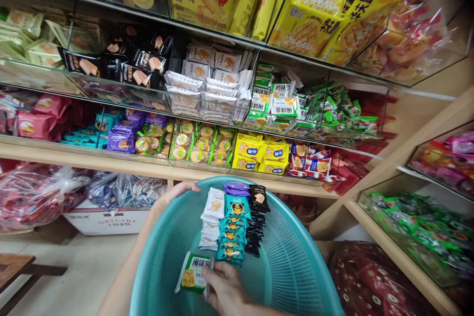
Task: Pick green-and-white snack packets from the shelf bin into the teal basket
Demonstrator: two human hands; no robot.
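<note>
A large teal plastic basket (292,256) is tilted toward me below the shelves. My left hand (177,195) grips its far left rim, fingers curled over the edge. Inside the basket, my right hand (225,286) pinches a green-and-white snack packet (194,271) by its right side, near the basket's left wall. Beyond it lie rows of small packets: white packets (214,205), teal packets (233,232), black packets (258,202) and purple packets (237,188). The teal row sits between the white and black ones.
Clear-fronted shelves hold similar green-and-white packets (283,98), white packets (218,81), black packets (137,69) and yellow packets (261,153). A white carton (107,222) and plastic bags (40,195) stand under the left shelf. A wooden stool (22,271) is at lower left.
</note>
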